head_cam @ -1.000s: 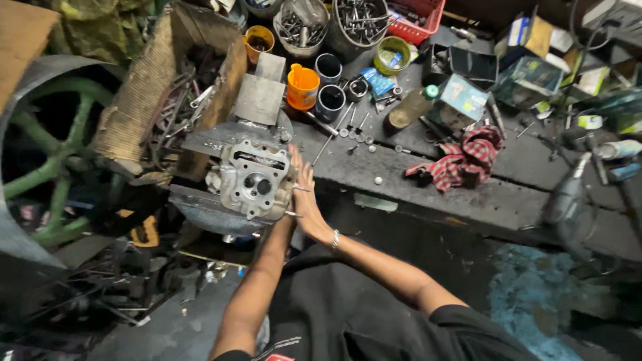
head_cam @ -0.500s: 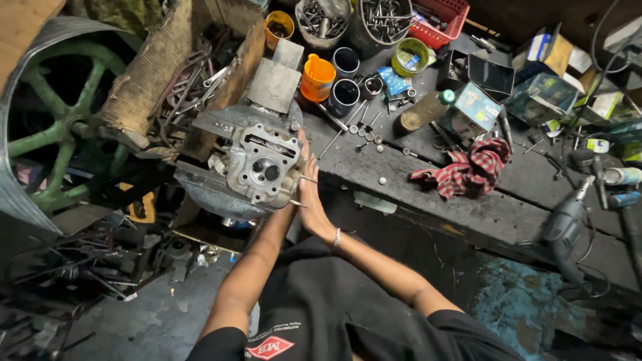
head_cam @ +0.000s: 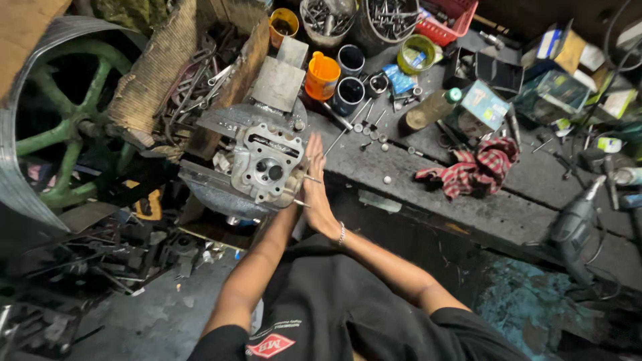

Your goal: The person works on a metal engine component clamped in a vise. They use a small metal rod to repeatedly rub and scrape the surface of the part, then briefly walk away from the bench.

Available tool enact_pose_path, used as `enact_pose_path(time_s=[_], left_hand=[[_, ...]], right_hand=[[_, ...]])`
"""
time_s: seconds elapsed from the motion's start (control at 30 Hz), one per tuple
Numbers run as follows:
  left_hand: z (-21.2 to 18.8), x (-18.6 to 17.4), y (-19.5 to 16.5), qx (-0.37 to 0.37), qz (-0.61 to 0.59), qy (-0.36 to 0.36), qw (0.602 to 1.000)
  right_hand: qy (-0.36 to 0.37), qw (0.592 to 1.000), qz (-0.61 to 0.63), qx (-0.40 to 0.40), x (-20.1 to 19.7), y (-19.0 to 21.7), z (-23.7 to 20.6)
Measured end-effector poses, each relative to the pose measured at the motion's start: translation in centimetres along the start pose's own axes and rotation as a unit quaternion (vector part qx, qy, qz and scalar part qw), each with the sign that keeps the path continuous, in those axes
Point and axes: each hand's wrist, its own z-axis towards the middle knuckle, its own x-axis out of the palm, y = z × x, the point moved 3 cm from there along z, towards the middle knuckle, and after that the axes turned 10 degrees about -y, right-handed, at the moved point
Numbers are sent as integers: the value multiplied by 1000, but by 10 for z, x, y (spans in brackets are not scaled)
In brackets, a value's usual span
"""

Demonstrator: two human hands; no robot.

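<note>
A grey metal engine cylinder head (head_cam: pixel 267 167) rests on a round steel plate (head_cam: pixel 214 194) at the left end of the workbench. My right hand (head_cam: pixel 315 184) is held flat with straight fingers against the head's right side. It is pressed palm to palm on my left hand (head_cam: pixel 304 200), which is mostly hidden behind it. Two thin metal pins (head_cam: pixel 311 179) stick out of the head right at my hands. I cannot see whether anything lies between the palms.
Behind the head are an orange cup (head_cam: pixel 322 75), black cylinders (head_cam: pixel 348 93), tubs of bolts (head_cam: pixel 328 17) and loose valves (head_cam: pixel 366 119). A red checked rag (head_cam: pixel 471 170) and a power drill (head_cam: pixel 575 224) lie to the right. A green spoked wheel (head_cam: pixel 53 134) stands left, above floor scrap.
The view has drifted slightly and now sits closer. My hands stay pressed together at the right side of the cylinder head, with no clear change in grip.
</note>
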Motion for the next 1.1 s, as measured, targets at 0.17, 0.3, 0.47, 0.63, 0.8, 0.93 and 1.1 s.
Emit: enact_pose_path(time_s=[0.17,0.3,0.47,0.63,0.8,0.93,1.1], left_hand=[[-15,-12,21,-2,80,-36,996],[-61,-24,51,0,117,-143,983],[-29,-46,24,42,89,-97,990],[11,-74,9,45,109,-29,993],[-44,-70,53,102,276,-156,943],[-53,-57,53,75,156,-177,969],[7,-74,6,63,115,-65,989]], right_hand=[[-22,995,-74,68,0,-24,20],[-82,988,-109,72,-10,-35,67],[-78,994,-77,1,-3,-19,39],[10,1000,-13,-13,25,-24,-11],[-42,995,-86,37,14,-64,49],[-127,984,-108,59,0,-50,71],[-45,993,102,28,25,-2,12]])
